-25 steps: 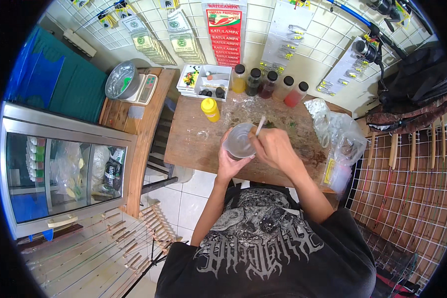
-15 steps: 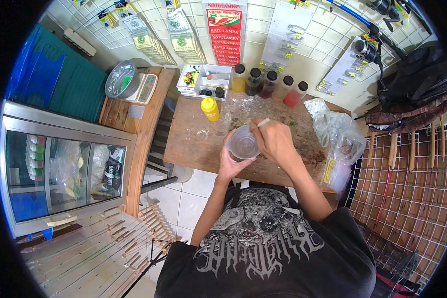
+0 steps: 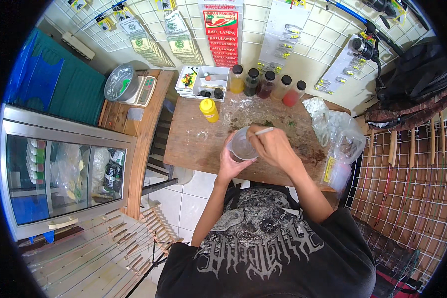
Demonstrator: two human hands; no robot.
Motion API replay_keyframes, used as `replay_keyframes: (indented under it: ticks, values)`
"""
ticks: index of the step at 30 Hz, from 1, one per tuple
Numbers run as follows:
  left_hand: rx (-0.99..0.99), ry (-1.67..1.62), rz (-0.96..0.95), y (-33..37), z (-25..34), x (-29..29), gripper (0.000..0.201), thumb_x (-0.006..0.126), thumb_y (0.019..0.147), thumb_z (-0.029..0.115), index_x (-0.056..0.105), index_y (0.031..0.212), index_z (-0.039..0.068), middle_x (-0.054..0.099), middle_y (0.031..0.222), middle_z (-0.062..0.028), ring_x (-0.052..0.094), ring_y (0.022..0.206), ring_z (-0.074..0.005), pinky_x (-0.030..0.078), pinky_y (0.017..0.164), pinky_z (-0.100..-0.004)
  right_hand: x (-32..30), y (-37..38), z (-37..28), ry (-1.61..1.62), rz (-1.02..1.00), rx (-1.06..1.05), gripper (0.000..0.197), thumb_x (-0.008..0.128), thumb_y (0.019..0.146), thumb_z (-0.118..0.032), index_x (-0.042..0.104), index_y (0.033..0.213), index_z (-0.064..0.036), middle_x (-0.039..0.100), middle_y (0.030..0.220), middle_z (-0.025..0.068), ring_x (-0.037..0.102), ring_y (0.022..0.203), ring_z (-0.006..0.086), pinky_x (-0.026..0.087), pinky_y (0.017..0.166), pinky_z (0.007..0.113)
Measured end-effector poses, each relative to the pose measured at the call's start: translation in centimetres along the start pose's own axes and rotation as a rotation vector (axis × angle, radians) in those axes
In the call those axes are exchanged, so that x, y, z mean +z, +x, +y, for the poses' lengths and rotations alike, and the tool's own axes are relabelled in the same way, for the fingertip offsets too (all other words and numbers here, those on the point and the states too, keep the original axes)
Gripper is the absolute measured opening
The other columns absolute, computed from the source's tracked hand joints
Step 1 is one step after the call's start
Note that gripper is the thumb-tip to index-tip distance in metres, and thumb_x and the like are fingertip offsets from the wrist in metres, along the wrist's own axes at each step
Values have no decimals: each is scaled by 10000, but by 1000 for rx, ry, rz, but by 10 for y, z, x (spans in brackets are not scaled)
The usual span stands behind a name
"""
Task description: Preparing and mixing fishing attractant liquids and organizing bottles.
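My left hand [image 3: 230, 166] grips a clear plastic cup [image 3: 241, 145] from below and holds it above the near edge of the wooden table [image 3: 188, 144]. My right hand [image 3: 274, 148] is over the cup's right side, pinching a thin white stick [image 3: 262, 131] whose lower end dips into the cup. The cup's contents look pale; I cannot tell what they are. A yellow squeeze bottle [image 3: 209, 110] stands on the table to the cup's upper left.
Several capped bottles [image 3: 266, 83] of coloured liquid line the table's back edge beside a white tray [image 3: 211, 82]. Plastic bags [image 3: 340, 134] lie at the right. A scale with a metal bowl [image 3: 120, 82] sits on a side shelf, above a glass cabinet [image 3: 64, 174].
The cup and both hands stay in about the same place. My right hand has shifted slightly over the cup, moving the stick within it.
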State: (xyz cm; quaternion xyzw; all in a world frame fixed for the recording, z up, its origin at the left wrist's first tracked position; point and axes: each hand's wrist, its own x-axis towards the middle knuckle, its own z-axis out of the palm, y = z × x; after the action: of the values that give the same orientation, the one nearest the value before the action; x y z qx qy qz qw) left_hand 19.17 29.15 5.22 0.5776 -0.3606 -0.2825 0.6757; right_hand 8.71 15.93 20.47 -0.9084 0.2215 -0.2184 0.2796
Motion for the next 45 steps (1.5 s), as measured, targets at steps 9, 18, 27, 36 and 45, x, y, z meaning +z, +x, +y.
replay_keyframes:
  ticks: [9, 18, 27, 36, 45]
  values:
    - [-8, 67, -33, -4, 5, -5, 979, 943, 618, 167, 434, 1425, -51, 520, 1422, -185, 524, 1308, -272, 421, 1100, -407, 2, -6, 0, 58, -174, -94, 181, 588, 924, -178, 605, 869, -7, 616, 712, 229, 627, 701, 434, 477, 632, 514]
    - [-6, 12, -8, -7, -3, -9, 990, 948, 604, 171, 437, 1424, -44, 512, 1430, -191, 522, 1310, -280, 420, 1101, -417, -2, -17, -3, -80, -158, -36, 158, 574, 939, -147, 618, 894, -2, 617, 739, 225, 622, 717, 427, 476, 638, 487]
    - [48, 165, 69, -6, 19, -24, 976, 945, 595, 162, 448, 1414, -28, 501, 1418, -175, 500, 1321, -291, 406, 1113, -411, -11, -45, -10, 83, 158, -161, 65, 649, 868, -66, 612, 899, -23, 630, 786, 152, 626, 722, 355, 498, 635, 447]
    - [100, 282, 161, -12, 26, -51, 968, 941, 595, 156, 456, 1420, 9, 509, 1408, -168, 511, 1310, -311, 424, 1096, -420, 11, -64, -28, 49, -36, -280, 191, 688, 771, 16, 642, 951, -26, 630, 835, 128, 634, 761, 324, 507, 632, 410]
    - [119, 325, 149, -29, 19, -79, 967, 933, 604, 183, 447, 1422, 10, 496, 1423, -188, 506, 1317, -324, 427, 1091, -418, 33, -80, -29, 82, -209, -215, 242, 631, 773, 43, 672, 1000, -30, 689, 892, 155, 661, 797, 359, 532, 702, 433]
